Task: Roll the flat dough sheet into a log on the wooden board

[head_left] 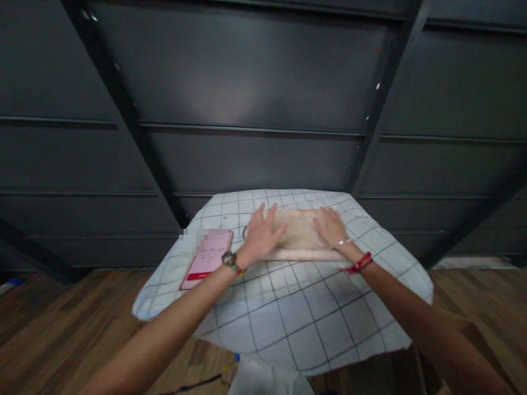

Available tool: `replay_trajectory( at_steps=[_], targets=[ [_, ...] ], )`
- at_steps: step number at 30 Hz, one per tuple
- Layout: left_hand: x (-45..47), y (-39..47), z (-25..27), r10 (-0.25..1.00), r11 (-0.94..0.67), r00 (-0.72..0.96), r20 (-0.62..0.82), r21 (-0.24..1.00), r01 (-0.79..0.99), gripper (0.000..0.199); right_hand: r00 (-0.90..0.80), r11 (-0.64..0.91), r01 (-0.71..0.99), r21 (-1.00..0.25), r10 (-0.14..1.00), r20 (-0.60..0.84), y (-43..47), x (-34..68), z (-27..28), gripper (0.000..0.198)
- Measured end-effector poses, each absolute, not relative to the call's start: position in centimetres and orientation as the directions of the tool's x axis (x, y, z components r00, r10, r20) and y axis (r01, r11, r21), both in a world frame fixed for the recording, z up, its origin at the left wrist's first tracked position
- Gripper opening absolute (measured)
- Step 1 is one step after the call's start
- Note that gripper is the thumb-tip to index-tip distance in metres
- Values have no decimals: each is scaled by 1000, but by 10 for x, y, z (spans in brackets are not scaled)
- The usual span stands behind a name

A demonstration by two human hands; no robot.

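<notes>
A flat beige rectangular piece (302,235) lies across the checked cloth, with a paler strip along its near edge; I cannot make out whether it is board or fabric. Over its left end, my left hand (263,236) is open with fingers spread, slightly blurred. My right hand (330,226) rests on or just above the right end, its fingers stretched out and also open. Neither hand grips anything. Part of a small dark ring shape (245,232) shows beside my left hand, mostly hidden.
A phone (212,255) with a pink, lit screen lies left of my left forearm. The white checked cloth (304,318) drapes over the table edges. Dark metal panels (255,82) stand behind the table, and wooden floor (102,307) shows around it.
</notes>
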State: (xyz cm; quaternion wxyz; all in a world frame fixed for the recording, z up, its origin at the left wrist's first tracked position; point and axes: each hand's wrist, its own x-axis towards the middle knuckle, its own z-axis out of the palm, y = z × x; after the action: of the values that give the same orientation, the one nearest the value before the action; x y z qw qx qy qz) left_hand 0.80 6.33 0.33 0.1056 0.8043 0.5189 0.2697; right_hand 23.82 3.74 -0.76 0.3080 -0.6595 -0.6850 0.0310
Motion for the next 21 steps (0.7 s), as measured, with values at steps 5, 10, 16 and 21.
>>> replay_trajectory(
  at_steps=[5, 10, 16, 21],
  targets=[
    [10, 25, -32, 769, -634, 616, 169, 323, 703, 83, -181, 260, 950, -176, 911, 370, 17, 224, -33, 51],
    [7, 24, -42, 739, -674, 617, 272, 279, 684, 63, -321, 413, 895, -171, 860, 398, -2, 234, -27, 43],
    [-3, 15, -35, 675, -738, 680, 286, 276, 616, 57, -604, 628, 776, -52, 765, 223, -39, 257, -29, 23],
    [-16, 13, -13, 499, -867, 835, 234, 151, 476, 38, -598, 620, 784, -20, 764, 244, -32, 259, -12, 24]
  ],
)
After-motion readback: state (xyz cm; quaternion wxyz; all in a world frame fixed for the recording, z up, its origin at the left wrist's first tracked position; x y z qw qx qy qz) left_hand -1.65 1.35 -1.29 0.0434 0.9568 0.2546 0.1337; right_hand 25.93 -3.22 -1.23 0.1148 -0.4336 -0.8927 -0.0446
